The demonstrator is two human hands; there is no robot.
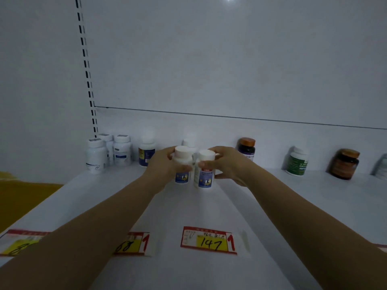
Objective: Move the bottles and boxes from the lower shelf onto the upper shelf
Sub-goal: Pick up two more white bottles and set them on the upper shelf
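While a pale back panel (209, 59) fills the upper half of the view, a white shelf (293, 206) runs across below it, and both bare forearms reach over it towards the middle. The left hand (162, 166) is curled round a white bottle with a blue label (182, 155), and the right hand (228, 164) grips its twin (206, 172) just beside it. Both bottles are upright and about touching, down at the shelf's surface, though whether their bases rest on it I cannot tell.

A third white bottle (189, 142) stands right behind the pair. Along the back, from the left: three white bottles (96, 155) in a cluster, a dark-blue-labelled bottle (147, 150), a dark bottle with an orange cap (246, 149), a green-labelled bottle (297, 162) and a brown bottle (344, 164) – these last three set well apart. On the shelf's front edge sits a red-and-yellow price tag (208, 240) reading 147.
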